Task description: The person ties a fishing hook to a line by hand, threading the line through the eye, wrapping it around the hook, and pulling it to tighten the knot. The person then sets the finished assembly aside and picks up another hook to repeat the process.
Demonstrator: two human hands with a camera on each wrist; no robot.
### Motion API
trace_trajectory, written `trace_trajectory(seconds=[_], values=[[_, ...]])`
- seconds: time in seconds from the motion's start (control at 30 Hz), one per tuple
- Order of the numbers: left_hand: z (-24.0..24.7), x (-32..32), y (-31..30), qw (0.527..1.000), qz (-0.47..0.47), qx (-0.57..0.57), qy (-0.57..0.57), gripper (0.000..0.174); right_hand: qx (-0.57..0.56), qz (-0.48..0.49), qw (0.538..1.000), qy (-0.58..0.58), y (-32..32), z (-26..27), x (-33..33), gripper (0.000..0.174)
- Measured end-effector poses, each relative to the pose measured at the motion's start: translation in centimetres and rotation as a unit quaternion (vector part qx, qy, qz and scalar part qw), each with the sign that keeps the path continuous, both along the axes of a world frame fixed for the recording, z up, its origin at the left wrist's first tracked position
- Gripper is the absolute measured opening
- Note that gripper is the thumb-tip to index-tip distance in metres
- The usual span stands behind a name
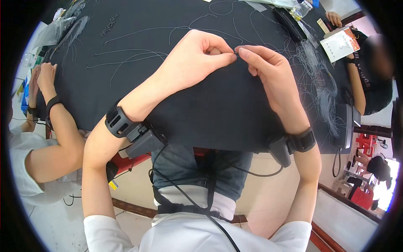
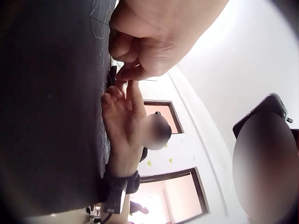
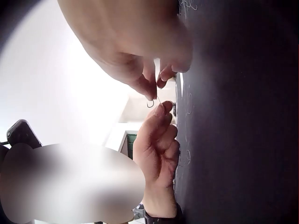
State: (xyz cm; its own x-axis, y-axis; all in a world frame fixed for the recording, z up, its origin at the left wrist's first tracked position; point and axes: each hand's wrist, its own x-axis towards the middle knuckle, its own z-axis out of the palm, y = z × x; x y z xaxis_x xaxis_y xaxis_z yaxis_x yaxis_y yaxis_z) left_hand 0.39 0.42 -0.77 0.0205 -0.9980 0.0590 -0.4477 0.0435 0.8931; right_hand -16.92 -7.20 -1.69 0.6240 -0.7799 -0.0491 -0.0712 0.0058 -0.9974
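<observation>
Above the surface (image 1: 201, 113), well in from its near edge, our right hand (image 1: 275, 73) pinches a small hook (image 3: 150, 107), its bend poking out, perhaps to keep it clear of our fingertips. Our left hand (image 1: 197, 54) pinches a thin line (image 3: 159, 99) just beside it, seemingly for steadiness. A tangle of strands (image 1: 323, 92) lies near the right edge, probably for easy reach.

Line bundle (image 1: 326, 96) lying along right edge of table (image 1: 210, 113); bottle (image 1: 300, 11) resting near far-right corner, bag (image 1: 52, 37) near far-left.
</observation>
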Motion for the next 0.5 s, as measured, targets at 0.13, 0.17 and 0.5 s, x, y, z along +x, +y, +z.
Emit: trace_trajectory(seconds=[0.13,0.17,0.5], values=[[-0.5,0.1,-0.1,1.0,0.006,-0.029,0.012,0.018,0.004,-0.015,1.0,-0.004,0.1,-0.2,0.0,0.022],[-0.5,0.1,-0.1,1.0,0.005,-0.022,0.008,0.018,0.008,-0.013,1.0,-0.006,0.1,-0.2,0.0,0.022],[-0.9,0.3,-0.2,0.998,0.006,-0.064,0.003,0.018,-0.047,-0.003,0.999,0.024,0.5,0.2,0.0,0.025]])
